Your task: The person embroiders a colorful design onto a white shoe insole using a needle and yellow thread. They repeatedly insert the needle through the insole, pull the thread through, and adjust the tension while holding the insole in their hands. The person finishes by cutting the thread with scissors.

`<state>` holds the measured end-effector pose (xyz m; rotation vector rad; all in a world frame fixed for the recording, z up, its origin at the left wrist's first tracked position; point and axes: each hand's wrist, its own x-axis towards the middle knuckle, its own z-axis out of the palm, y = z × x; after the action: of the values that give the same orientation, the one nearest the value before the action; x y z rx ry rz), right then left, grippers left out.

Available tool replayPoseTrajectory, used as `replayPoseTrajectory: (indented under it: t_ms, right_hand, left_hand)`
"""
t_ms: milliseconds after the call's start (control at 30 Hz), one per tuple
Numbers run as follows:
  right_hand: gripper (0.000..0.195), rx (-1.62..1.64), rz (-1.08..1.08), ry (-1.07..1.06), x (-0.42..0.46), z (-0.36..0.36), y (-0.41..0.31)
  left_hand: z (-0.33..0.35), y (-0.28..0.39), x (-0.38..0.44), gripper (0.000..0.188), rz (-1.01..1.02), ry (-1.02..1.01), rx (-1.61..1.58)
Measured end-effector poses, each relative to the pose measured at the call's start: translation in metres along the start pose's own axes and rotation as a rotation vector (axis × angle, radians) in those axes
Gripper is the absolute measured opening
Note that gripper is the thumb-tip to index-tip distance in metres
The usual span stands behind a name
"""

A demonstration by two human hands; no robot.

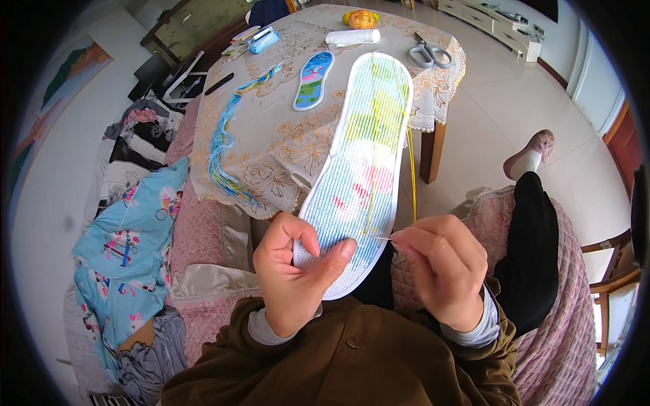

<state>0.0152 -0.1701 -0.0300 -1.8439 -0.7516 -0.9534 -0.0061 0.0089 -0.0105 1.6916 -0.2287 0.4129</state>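
My left hand [302,271] grips the lower left edge of a large embroidered shoe insole [373,162], its thumb lying on the stitched face. The insole has blue, green, white and pink stitches and a white border. Between the fingertips of my right hand [442,269] is a sewing needle [380,238], its tip at the insole's surface near the lower right. A yellow thread [375,152] runs along the insole's face, and yellow strands [412,177] hang beside its right edge. The fingers beneath the insole are hidden.
On the lace-patterned tablecloth [259,116] lie a small printed insole [314,81], colored thread skeins [221,147], a black pen-like object [219,83], a white roll [353,37], grey-handled scissors [430,55], a blue packet [263,40] and fruit [363,19]. Blue printed cloth [129,254] lies on the left.
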Motion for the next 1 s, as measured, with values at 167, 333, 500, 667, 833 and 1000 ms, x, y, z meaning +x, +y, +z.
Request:
replayPoseTrajectory:
  t_ms: [167,333,500,667,833,1000]
  right_hand:
    - [0.031,-0.084,-0.079,0.022,-0.0015,0.0006,-0.0008]
    - [0.03,-0.122,-0.065,0.025,-0.0016,-0.0008,-0.0038]
    - [0.03,-0.122,-0.069,0.044,-0.0028,0.0002,-0.0033]
    - [0.031,-0.124,-0.074,0.043,-0.0037,0.0018,-0.0028]
    - [0.031,-0.148,-0.093,0.035,-0.0034,0.0015,-0.0026]
    - [0.03,-0.104,-0.058,0.038,-0.0029,0.0036,-0.0013]
  left_hand:
    - [0.0006,-0.0011,0.0,0.033,0.029,0.003,0.043]
    - [0.0025,-0.0009,0.0007,0.033,0.041,0.012,0.047]
    - [0.0045,0.0002,0.0007,0.033,0.044,0.019,0.047]
    - [0.0035,0.0011,0.0,0.033,0.049,0.022,0.099]
    - [0.0031,-0.0009,-0.0003,0.033,0.06,0.029,0.122]
    - [0.0036,-0.0011,-0.0001,0.032,0.028,0.025,0.125]
